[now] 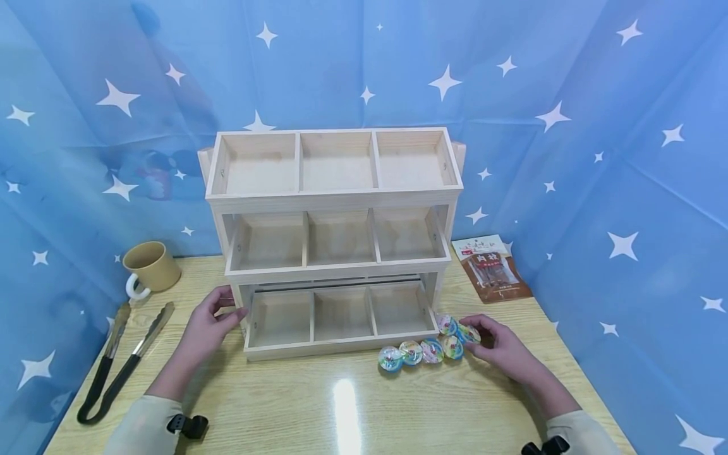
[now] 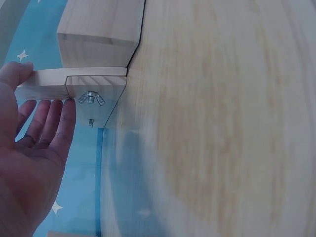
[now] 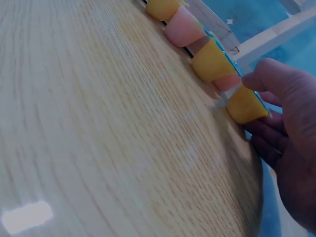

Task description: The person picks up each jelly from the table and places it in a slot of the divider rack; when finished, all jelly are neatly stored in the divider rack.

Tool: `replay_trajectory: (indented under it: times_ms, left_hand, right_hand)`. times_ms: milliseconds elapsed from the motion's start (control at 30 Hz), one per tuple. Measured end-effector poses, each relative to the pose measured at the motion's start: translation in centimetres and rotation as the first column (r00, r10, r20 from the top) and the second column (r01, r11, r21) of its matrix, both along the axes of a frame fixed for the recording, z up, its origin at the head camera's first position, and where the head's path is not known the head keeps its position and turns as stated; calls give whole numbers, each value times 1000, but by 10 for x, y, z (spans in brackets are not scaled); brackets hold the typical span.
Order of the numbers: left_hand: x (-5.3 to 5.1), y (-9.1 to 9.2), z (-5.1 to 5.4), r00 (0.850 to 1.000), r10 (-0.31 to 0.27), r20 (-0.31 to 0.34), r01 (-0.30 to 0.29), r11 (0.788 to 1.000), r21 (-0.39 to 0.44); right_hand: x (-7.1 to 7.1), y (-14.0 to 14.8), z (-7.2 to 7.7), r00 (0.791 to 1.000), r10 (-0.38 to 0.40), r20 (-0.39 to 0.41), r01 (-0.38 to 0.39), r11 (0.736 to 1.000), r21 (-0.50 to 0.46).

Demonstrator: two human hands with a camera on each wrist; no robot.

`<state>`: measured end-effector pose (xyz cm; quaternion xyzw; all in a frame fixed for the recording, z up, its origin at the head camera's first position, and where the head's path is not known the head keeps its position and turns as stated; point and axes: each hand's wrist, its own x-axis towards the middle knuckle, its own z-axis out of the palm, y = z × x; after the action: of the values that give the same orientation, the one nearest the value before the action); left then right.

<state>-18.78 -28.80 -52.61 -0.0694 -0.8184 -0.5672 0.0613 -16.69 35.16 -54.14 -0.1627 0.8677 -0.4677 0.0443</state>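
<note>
Gripping one rack (image 1: 341, 272), one of six cups (image 1: 432, 351): two hands (image 1: 207, 321) (image 1: 500, 347).

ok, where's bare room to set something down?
Biggest free patch: the table front, bordered by rack and cups behind, left sleeve and right sleeve at the sides. Rack's nine compartments also look bare. Crowded: rack's front right corner, with cups and right hand; table's left, with mug, tongs, left hand. Packet takes back right.
</note>
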Motion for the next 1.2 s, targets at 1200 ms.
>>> replay_trajectory:
  times_ms: [1200]
  left_hand:
    - [-5,0,-2,999,34,20,-34,999,2]
  right_hand:
    - [-6,-11,21,962,-193,-194,198,980,9]
